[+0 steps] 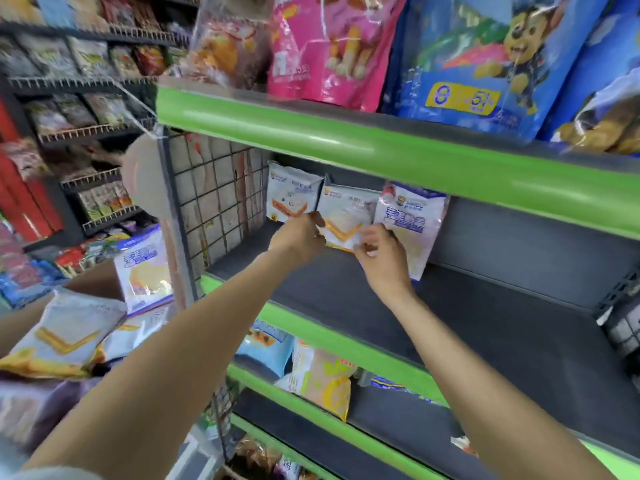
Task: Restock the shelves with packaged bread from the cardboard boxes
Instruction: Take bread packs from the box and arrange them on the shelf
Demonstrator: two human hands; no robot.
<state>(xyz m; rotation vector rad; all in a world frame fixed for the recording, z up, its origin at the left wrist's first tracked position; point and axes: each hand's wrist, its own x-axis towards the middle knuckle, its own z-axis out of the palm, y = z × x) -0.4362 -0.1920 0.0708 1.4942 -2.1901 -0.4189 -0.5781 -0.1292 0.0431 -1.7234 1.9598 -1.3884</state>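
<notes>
A: Nearest the camera, lower left?
B: Loose bread packs [65, 336] heaped together, white wrappers with a yellow V stripe; one blue-edged pack [143, 268] stands upright behind them. Whether a box holds them, I cannot tell.
A: Next out?
B: Both bare forearms reach up to the dark middle shelf [450, 327], green front strip.
A: Grip state?
B: Left hand [299, 237] pinches the left edge of the middle bread packet [346, 216], fingers curled. Right hand [379, 252] pinches its lower right corner; fingers curled, narrow grip.
A: Packet position?
B: Upright at the shelf's back, between a matching packet [291, 192] on the left and a purple-lettered packet [412, 216] touching it on the right.
A: Farther?
B: Wire grid panel [214, 202] at the shelf's left end. Above, pink [325, 46] and blue snack bags [485, 60].
</notes>
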